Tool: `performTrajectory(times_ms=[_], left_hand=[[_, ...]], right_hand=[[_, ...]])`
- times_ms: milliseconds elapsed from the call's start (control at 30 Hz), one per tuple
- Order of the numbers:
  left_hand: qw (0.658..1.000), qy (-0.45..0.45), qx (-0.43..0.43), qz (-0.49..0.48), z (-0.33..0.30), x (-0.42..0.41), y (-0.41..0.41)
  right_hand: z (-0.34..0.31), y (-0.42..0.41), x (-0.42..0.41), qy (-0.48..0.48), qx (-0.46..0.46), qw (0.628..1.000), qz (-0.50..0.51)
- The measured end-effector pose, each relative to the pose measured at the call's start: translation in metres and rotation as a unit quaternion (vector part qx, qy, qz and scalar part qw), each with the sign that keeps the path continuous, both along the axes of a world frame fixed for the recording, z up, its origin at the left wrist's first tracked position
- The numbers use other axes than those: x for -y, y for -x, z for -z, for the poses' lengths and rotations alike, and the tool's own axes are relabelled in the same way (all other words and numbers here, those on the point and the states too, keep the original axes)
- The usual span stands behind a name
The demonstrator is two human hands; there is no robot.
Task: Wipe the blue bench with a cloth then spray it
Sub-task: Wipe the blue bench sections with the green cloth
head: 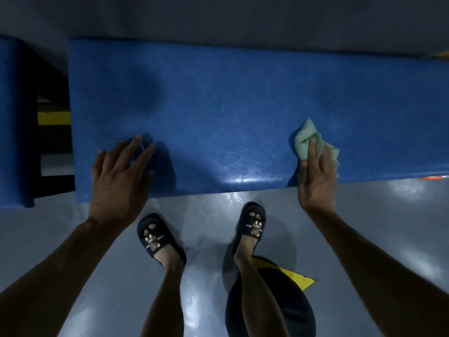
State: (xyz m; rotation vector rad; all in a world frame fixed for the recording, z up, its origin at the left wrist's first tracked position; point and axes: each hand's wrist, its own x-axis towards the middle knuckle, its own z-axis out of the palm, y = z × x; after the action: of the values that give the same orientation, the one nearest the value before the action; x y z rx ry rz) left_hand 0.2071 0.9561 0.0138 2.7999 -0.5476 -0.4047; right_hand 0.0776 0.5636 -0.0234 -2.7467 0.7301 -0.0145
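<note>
Right hand (317, 176) presses pale green cloth (313, 139) flat on blue counter (218, 105) near front edge, fingers straight. Left hand (119, 176) rests on counter, fingers released (spread, grasping nothing). Black sandals (158, 237) on grey floor.

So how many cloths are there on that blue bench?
1. A pale green cloth lies near the blue bench's front edge, under the right hand. The left hand has none.

Blue bench (230, 105) — finely textured, semi-gloss surface, wet-looking sheen near the front edge. Cloth (306, 139) — soft pale green fabric, crumpled, matt. Floor (379, 227) — smooth grey, glossy, reflective.
</note>
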Motion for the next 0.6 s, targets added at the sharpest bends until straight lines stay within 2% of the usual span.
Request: performTrajectory(times_ms=[67, 133, 200, 267, 367, 400, 467, 533, 600], left_hand=[[1.0, 0.012, 0.003, 0.0, 0.003, -0.007, -0.003], [1.0, 0.007, 0.008, 0.004, 0.008, -0.015, -0.005], [1.0, 0.001, 0.007, 0.013, 0.013, -0.022, -0.009], [1.0, 0.008, 0.012, 0.018, 0.014, -0.026, -0.011], [0.999, 0.016, 0.026, 0.021, 0.01, -0.031, -0.021], [0.999, 0.017, 0.025, 0.022, 0.009, -0.033, -0.026], [0.999, 0.012, 0.018, 0.028, 0.009, -0.037, -0.036], [0.999, 0.002, 0.013, 0.039, 0.012, -0.041, -0.044], [0.999, -0.012, 0.006, 0.053, 0.013, -0.043, -0.05]], right_hand=[[0.008, -0.015, -0.059, 0.003, 0.027, 0.992, 0.12], [0.016, -0.031, -0.135, 0.018, 0.067, 0.992, 0.107], [0.018, -0.036, -0.214, -0.021, 0.081, 0.996, 0.014], [0.008, -0.035, -0.266, -0.068, 0.03, 0.99, -0.118], [0.007, -0.034, -0.235, -0.05, -0.018, 0.95, -0.308], [0.007, -0.034, -0.206, -0.05, -0.028, 0.943, -0.326], [0.008, -0.025, -0.143, -0.061, -0.042, 0.964, -0.255], [0.001, -0.017, -0.099, -0.019, -0.021, 0.992, -0.125], [0.0, -0.019, -0.095, -0.022, -0.014, 0.999, 0.038]])
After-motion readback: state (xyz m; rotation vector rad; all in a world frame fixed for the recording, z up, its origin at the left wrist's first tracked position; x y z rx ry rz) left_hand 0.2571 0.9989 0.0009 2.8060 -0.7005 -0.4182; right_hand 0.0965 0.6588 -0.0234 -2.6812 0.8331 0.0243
